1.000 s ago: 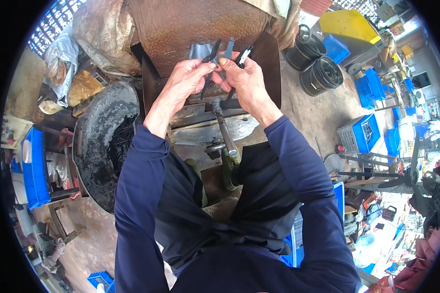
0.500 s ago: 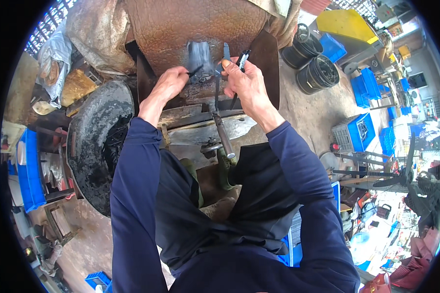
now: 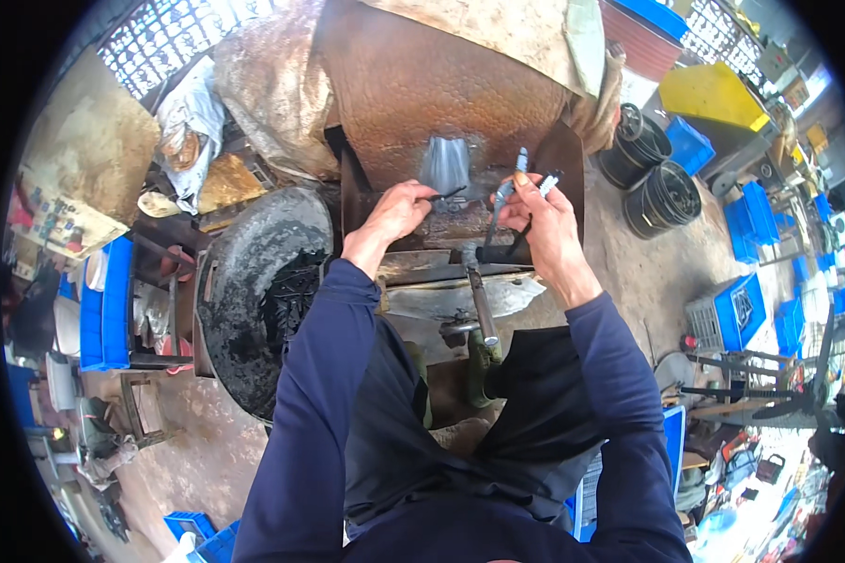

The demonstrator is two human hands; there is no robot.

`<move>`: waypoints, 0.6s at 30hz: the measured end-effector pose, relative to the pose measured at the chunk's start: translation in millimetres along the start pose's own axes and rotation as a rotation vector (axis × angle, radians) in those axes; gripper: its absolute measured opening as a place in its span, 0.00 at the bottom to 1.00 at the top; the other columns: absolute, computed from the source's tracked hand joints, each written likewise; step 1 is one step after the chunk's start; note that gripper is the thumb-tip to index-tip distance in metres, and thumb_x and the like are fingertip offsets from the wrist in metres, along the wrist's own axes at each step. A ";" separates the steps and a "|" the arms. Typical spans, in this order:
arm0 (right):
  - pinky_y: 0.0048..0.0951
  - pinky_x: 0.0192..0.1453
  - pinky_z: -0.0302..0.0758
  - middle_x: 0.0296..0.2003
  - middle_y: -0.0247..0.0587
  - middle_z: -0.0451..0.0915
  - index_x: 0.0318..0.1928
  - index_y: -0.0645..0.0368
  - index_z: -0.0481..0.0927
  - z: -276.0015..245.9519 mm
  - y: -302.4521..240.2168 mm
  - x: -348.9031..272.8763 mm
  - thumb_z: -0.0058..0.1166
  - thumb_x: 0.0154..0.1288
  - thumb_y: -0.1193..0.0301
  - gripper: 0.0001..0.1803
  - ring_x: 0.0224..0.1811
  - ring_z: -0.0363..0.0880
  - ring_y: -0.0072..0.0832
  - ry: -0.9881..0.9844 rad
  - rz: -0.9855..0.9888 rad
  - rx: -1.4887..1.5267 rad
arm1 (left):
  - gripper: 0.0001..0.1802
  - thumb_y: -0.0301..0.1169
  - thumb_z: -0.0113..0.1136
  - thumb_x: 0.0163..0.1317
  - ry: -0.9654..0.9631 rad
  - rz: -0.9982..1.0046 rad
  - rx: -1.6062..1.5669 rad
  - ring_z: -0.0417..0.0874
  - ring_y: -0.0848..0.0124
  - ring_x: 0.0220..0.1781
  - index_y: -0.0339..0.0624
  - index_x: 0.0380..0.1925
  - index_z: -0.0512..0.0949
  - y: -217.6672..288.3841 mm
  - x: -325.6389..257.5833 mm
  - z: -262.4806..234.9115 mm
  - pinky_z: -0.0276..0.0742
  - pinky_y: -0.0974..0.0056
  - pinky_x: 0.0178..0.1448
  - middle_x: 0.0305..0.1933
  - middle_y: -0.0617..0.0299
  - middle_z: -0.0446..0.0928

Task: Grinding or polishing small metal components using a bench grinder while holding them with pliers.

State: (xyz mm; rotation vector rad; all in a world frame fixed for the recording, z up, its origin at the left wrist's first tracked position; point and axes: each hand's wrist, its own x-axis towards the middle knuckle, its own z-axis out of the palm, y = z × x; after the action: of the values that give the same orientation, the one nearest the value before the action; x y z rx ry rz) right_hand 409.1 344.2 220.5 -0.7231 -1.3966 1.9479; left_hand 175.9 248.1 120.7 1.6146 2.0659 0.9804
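Note:
My left hand (image 3: 394, 220) pinches a short, thin black strip (image 3: 452, 193) that points right, toward the middle of the metal-sided trough. Across from it, my right hand (image 3: 551, 235) is closed on several slender pieces: a grey blade-like one (image 3: 522, 161) stands up past the thumb, and a dark one with a whitish patterned end (image 3: 550, 182) lies beside it. Their lower ends show below the fingers. Between the hands is a rusty crosspiece (image 3: 453, 223). A metal rod (image 3: 481, 305) runs from the trough's front toward my knees.
A large round blackened pan (image 3: 223, 305) with many thin black pieces (image 3: 296, 293) stands at my left. A brown sheet (image 3: 432, 80) with a whitish streak (image 3: 447, 161) rises behind the trough. Black buckets (image 3: 662, 206), a crate (image 3: 737, 314) and a fan (image 3: 798, 389) are to the right.
The whole view has shifted, so the scene sits lower and farther right. Both hands keep their pieces and stay at nearly the same place over the trough.

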 end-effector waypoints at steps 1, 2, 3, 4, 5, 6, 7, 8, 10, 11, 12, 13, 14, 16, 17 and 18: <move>0.32 0.42 0.81 0.35 0.43 0.81 0.44 0.62 0.77 1.0 -1.7 -1.0 0.52 0.75 0.64 0.12 0.32 0.80 0.27 -0.007 0.011 0.026 | 0.15 0.24 0.56 0.59 0.006 0.027 -0.002 0.81 0.54 0.50 0.38 0.47 0.83 -0.3 0.6 0.1 0.75 0.58 0.53 0.42 0.50 0.80; 0.34 0.44 0.82 0.36 0.44 0.82 0.45 0.62 0.77 2.0 -3.2 -2.1 0.51 0.76 0.64 0.12 0.34 0.82 0.29 -0.014 0.023 0.052 | 0.15 0.24 0.56 0.59 0.012 0.053 -0.004 0.81 0.54 0.50 0.38 0.46 0.83 -0.8 1.0 0.5 0.75 0.58 0.53 0.42 0.50 0.79; 0.35 0.46 0.83 0.38 0.46 0.82 0.45 0.62 0.76 2.9 -4.5 -3.4 0.50 0.76 0.64 0.12 0.36 0.83 0.31 -0.022 0.036 0.077 | 0.15 0.23 0.56 0.59 0.018 0.079 -0.006 0.81 0.54 0.49 0.39 0.46 0.83 -1.6 1.0 0.8 0.75 0.58 0.53 0.41 0.50 0.79; 0.35 0.46 0.83 0.38 0.46 0.82 0.45 0.62 0.76 4.0 -5.9 -4.6 0.50 0.76 0.64 0.12 0.36 0.83 0.31 -0.042 0.037 0.086 | 0.15 0.23 0.56 0.59 0.029 0.068 0.009 0.81 0.54 0.49 0.39 0.46 0.83 -1.3 0.6 -0.6 0.75 0.58 0.53 0.41 0.50 0.79; 0.37 0.48 0.83 0.37 0.45 0.82 0.45 0.61 0.76 5.0 -7.3 -6.1 0.49 0.76 0.64 0.12 0.37 0.84 0.33 -0.035 0.048 0.090 | 0.15 0.24 0.56 0.60 0.022 0.063 0.021 0.81 0.54 0.50 0.39 0.46 0.83 -1.0 -0.3 -2.0 0.75 0.57 0.53 0.42 0.50 0.79; 0.38 0.49 0.83 0.37 0.45 0.82 0.46 0.61 0.76 4.6 -8.7 -7.2 0.49 0.76 0.64 0.12 0.39 0.84 0.34 -0.025 0.058 0.092 | 0.15 0.25 0.56 0.60 0.014 0.060 0.030 0.81 0.53 0.50 0.39 0.46 0.84 2.4 -0.2 -3.0 0.75 0.57 0.54 0.42 0.50 0.79; 0.39 0.50 0.83 0.36 0.44 0.82 0.46 0.61 0.75 5.4 -9.3 -8.2 0.49 0.77 0.64 0.12 0.40 0.85 0.36 -0.017 0.070 0.093 | 0.14 0.27 0.56 0.60 0.007 0.056 0.040 0.81 0.53 0.50 0.40 0.45 0.84 5.7 -0.5 -4.6 0.75 0.57 0.54 0.42 0.50 0.80; 0.39 0.50 0.83 0.36 0.44 0.82 0.46 0.61 0.75 7.6 -9.5 -9.1 0.49 0.77 0.64 0.12 0.40 0.85 0.36 -0.036 0.071 0.101 | 0.14 0.27 0.56 0.60 0.018 0.044 0.053 0.81 0.53 0.50 0.40 0.45 0.84 9.0 -1.6 -6.1 0.75 0.57 0.54 0.42 0.50 0.80; 0.40 0.48 0.83 0.34 0.42 0.81 0.46 0.60 0.75 2.6 -13.7 -11.9 0.49 0.77 0.64 0.12 0.37 0.84 0.34 0.008 0.103 0.170 | 0.14 0.30 0.57 0.61 -0.013 -0.022 0.173 0.80 0.51 0.52 0.40 0.45 0.84 38.6 1.0 -6.1 0.75 0.55 0.56 0.44 0.49 0.80; 0.40 0.46 0.83 0.33 0.41 0.80 0.46 0.60 0.75 0.8 -14.5 -12.8 0.49 0.76 0.64 0.12 0.35 0.83 0.32 0.026 0.120 0.208 | 0.14 0.32 0.57 0.61 -0.027 -0.059 0.236 0.80 0.50 0.53 0.41 0.44 0.84 48.1 1.1 -7.8 0.75 0.54 0.57 0.45 0.49 0.80; 0.40 0.46 0.83 0.33 0.41 0.80 0.46 0.60 0.75 0.3 -14.1 -12.5 0.49 0.76 0.64 0.12 0.35 0.83 0.32 0.008 0.122 0.215 | 0.14 0.32 0.57 0.61 -0.018 -0.070 0.249 0.80 0.50 0.53 0.41 0.44 0.84 50.7 -0.4 -11.1 0.75 0.54 0.57 0.45 0.49 0.80; 0.39 0.45 0.83 0.32 0.40 0.79 0.46 0.60 0.75 -1.8 -13.8 -11.6 0.49 0.76 0.64 0.12 0.32 0.81 0.31 0.001 0.147 0.224 | 0.14 0.33 0.57 0.62 -0.032 -0.098 0.244 0.80 0.50 0.53 0.41 0.44 0.84 53.1 -1.6 -14.3 0.75 0.53 0.57 0.45 0.49 0.81; 0.39 0.43 0.82 0.31 0.38 0.79 0.46 0.60 0.75 -5.2 -12.8 -11.0 0.49 0.76 0.63 0.12 0.30 0.80 0.29 0.000 0.172 0.230 | 0.14 0.34 0.57 0.62 -0.050 -0.123 0.235 0.80 0.49 0.54 0.42 0.43 0.84 54.2 -2.3 -15.9 0.75 0.52 0.57 0.46 0.49 0.81; 0.38 0.41 0.82 0.30 0.37 0.78 0.46 0.60 0.75 -13.2 -10.8 -10.8 0.49 0.76 0.63 0.12 0.28 0.78 0.28 -0.009 0.198 0.236 | 0.14 0.36 0.57 0.62 -0.063 -0.153 0.229 0.80 0.49 0.54 0.42 0.43 0.85 53.9 -3.0 -18.3 0.75 0.51 0.58 0.47 0.49 0.82; 0.37 0.39 0.80 0.30 0.35 0.77 0.45 0.60 0.75 -18.5 -9.6 -10.8 0.50 0.76 0.63 0.12 0.26 0.76 0.27 -0.034 0.181 0.180 | 0.14 0.36 0.57 0.62 -0.053 -0.165 0.214 0.80 0.49 0.54 0.43 0.42 0.85 52.8 -2.7 -19.3 0.76 0.51 0.57 0.46 0.48 0.82; 0.36 0.38 0.79 0.29 0.34 0.77 0.45 0.60 0.75 -22.2 -8.3 -11.5 0.50 0.76 0.63 0.12 0.24 0.74 0.26 -0.058 0.164 0.124 | 0.14 0.37 0.57 0.63 -0.043 -0.177 0.198 0.81 0.49 0.53 0.44 0.42 0.85 51.4 -2.8 -20.8 0.76 0.50 0.57 0.46 0.48 0.83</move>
State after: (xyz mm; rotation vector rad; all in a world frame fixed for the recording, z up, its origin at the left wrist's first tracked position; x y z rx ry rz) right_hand 434.4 351.0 222.9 -0.7483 -1.2717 2.1767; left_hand 199.9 245.0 170.7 1.4953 2.2912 0.6951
